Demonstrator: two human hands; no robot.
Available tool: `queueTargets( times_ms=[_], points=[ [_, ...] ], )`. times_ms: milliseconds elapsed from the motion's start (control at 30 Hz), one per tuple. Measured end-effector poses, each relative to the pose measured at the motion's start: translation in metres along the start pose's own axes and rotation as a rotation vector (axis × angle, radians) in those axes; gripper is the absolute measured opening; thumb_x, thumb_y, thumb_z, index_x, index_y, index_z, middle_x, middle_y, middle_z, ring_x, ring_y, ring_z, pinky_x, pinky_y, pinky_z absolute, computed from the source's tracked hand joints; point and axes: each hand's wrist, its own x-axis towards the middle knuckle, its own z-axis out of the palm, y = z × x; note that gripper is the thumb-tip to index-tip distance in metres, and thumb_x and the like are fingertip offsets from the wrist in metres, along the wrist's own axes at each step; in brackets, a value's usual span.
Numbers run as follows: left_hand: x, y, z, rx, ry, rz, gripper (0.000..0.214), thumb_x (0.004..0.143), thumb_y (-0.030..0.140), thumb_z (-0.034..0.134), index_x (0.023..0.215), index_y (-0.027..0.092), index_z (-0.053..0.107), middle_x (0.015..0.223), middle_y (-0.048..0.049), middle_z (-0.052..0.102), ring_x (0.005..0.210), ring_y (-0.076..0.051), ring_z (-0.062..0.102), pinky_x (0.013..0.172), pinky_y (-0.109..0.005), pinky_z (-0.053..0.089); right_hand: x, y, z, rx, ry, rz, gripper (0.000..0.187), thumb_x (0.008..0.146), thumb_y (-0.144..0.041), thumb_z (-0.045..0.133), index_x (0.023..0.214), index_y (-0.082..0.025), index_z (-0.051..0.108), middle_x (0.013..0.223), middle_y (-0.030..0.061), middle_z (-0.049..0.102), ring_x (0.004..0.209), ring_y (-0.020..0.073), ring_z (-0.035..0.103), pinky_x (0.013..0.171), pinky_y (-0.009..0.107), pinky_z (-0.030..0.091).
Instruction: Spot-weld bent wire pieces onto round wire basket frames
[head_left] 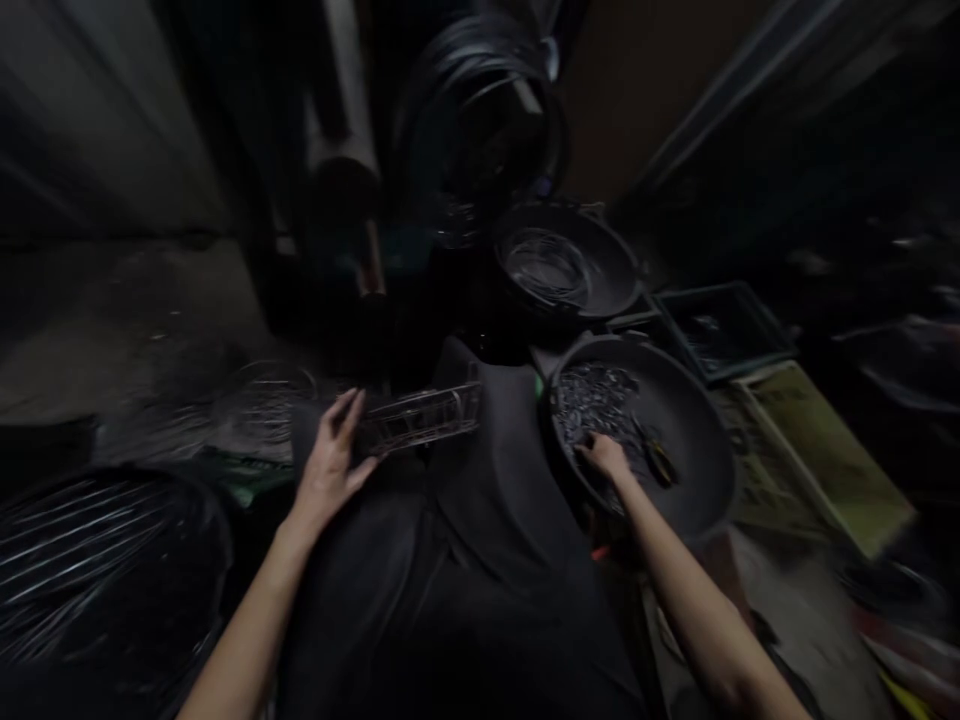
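My left hand [330,460] grips one end of a small wire frame [424,418], which lies lengthwise above my dark-clothed lap. Over on the right, my right hand [606,456] reaches into a wide round pan [697,450], its fingers bent down among a heap of small metal pieces [600,395]. Whether those fingers pinch a piece is too dark and blurred to make out. Beside the heap in the same pan lies a pair of pliers [660,462] with yellow-and-black handles.
Behind that pan stands another round pan [611,270] holding coiled wire [547,265]. A dark crate [750,330] and a yellowish box [832,455] sit to the right. Straight metal wires [82,540] rest in a round container at the lower left.
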Motion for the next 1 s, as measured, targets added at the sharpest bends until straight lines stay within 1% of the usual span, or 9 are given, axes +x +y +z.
queueTargets(
  times_ms=[67,167,333,433,600,733,867,933,1000],
  points=[
    [0.004,-0.006,-0.002,-0.018,0.055,-0.041,0.076,0.079,0.042,0.064,0.143,0.027,0.025,0.130,-0.0097,0.043,0.117,-0.028,0.051,0.099,-0.044,0.046,-0.002,0.010,-0.001,0.039,0.041,0.038,0.026,0.079,-0.028,0.064,0.101,-0.015,0.068,0.097,0.0105,0.071,0.088,0.0195,0.065,0.072,0.022,0.044],
    [0.015,-0.005,-0.011,-0.036,0.108,-0.073,0.078,0.074,0.042,0.069,0.140,0.026,0.032,0.119,-0.0066,0.053,0.107,-0.025,0.057,0.096,-0.041,0.048,-0.014,0.020,-0.012,0.081,0.127,0.099,0.029,0.083,-0.031,0.058,0.104,-0.013,0.065,0.096,0.0126,0.070,0.086,0.0214,0.065,0.071,0.025,0.044],
    [0.034,0.023,-0.025,-0.084,0.037,-0.045,0.062,0.073,0.032,0.067,0.130,0.022,0.043,0.119,-0.0054,0.055,0.110,-0.022,0.056,0.097,-0.034,0.046,-0.029,0.019,-0.036,0.141,0.321,0.099,0.039,0.091,-0.032,0.041,0.111,-0.003,0.058,0.092,0.0250,0.066,0.080,0.0286,0.064,0.065,0.035,0.040],
    [0.044,0.033,-0.024,-0.085,-0.023,-0.042,0.061,0.073,0.022,0.063,0.130,0.021,0.044,0.119,-0.0054,0.055,0.111,-0.020,0.055,0.097,-0.033,0.045,-0.021,0.011,-0.033,0.161,0.462,0.027,0.034,0.087,-0.032,0.048,0.104,-0.007,0.062,0.079,0.0231,0.065,0.067,0.0264,0.062,0.058,0.036,0.036],
    [0.048,0.040,-0.025,-0.004,-0.117,-0.117,0.068,0.071,0.018,0.063,0.135,0.026,0.040,0.117,-0.0035,0.052,0.108,-0.020,0.054,0.094,-0.032,0.046,-0.014,0.013,-0.020,0.163,0.519,-0.081,0.029,0.085,-0.030,0.044,0.082,-0.012,0.066,0.064,0.0150,0.060,0.054,0.0242,0.054,0.051,0.035,0.033],
    [0.049,0.042,-0.027,0.036,-0.134,-0.154,0.068,0.071,0.018,0.063,0.134,0.030,0.042,0.114,-0.0019,0.050,0.104,-0.019,0.055,0.090,-0.029,0.047,-0.031,0.013,-0.044,0.400,0.605,-0.028,0.035,0.079,-0.046,0.048,0.070,-0.016,0.064,0.052,0.0082,0.055,0.048,0.0217,0.048,0.048,0.033,0.033],
    [0.057,0.047,-0.026,0.037,-0.126,-0.132,0.065,0.070,0.017,0.063,0.131,0.028,0.044,0.112,-0.0023,0.051,0.106,-0.020,0.054,0.093,-0.032,0.045,-0.067,-0.028,-0.073,0.792,0.541,-0.138,0.042,0.076,-0.056,0.051,0.085,-0.018,0.066,0.072,0.0085,0.067,0.062,0.0205,0.060,0.057,0.030,0.044],
    [0.061,0.050,-0.025,0.032,-0.119,-0.121,0.064,0.070,0.015,0.062,0.130,0.026,0.045,0.113,-0.0031,0.051,0.108,-0.021,0.053,0.096,-0.035,0.044,-0.083,-0.058,-0.067,0.879,0.413,-0.283,0.047,0.073,-0.060,0.051,0.085,-0.018,0.067,0.077,0.0086,0.070,0.065,0.0204,0.063,0.061,0.030,0.048],
    [0.064,0.052,-0.024,0.028,-0.120,-0.114,0.064,0.069,0.013,0.062,0.130,0.025,0.045,0.112,-0.0038,0.051,0.109,-0.021,0.052,0.098,-0.038,0.043,-0.092,-0.082,-0.048,0.903,0.259,-0.411,0.050,0.072,-0.063,0.051,0.081,-0.017,0.068,0.077,0.0090,0.071,0.065,0.0210,0.064,0.064,0.032,0.050]
  ],
)
